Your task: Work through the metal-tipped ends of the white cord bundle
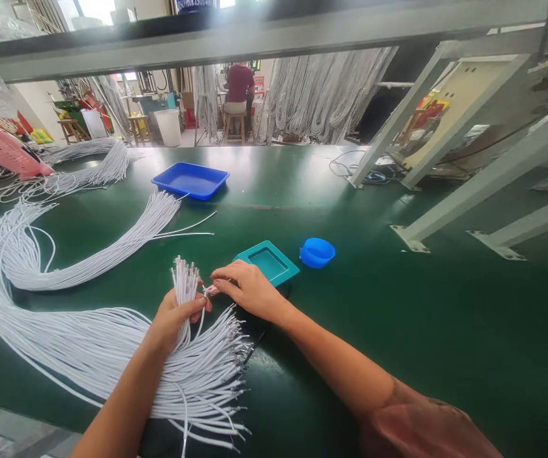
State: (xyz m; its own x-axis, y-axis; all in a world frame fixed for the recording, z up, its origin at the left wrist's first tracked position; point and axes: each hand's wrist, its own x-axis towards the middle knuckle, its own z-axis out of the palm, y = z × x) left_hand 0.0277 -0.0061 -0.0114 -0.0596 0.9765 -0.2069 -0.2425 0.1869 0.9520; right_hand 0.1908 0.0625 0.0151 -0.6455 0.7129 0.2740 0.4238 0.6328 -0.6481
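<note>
My left hand (178,315) is closed around a small upright bunch of white cables (186,280), whose stripped ends point up. One cable from it bends toward my right hand (247,286), near my left thumb and fingertips. The right hand's fingers are drawn together at that cable's end, beside a small pinkish piece; what they pinch is partly hidden. Under my left wrist lies a large bundle of white cables (106,337), with frayed ends fanned out to the right. A teal tray (281,275) sits just behind my right hand.
A round blue cup (317,253) stands right of the teal tray. Farther back are a blue tray (190,181) and another cable bundle (111,251). A pink fan-like object (13,152) is at left. Metal legs (450,203) stand on the green table (421,331) at right. A person (240,89) sits beyond.
</note>
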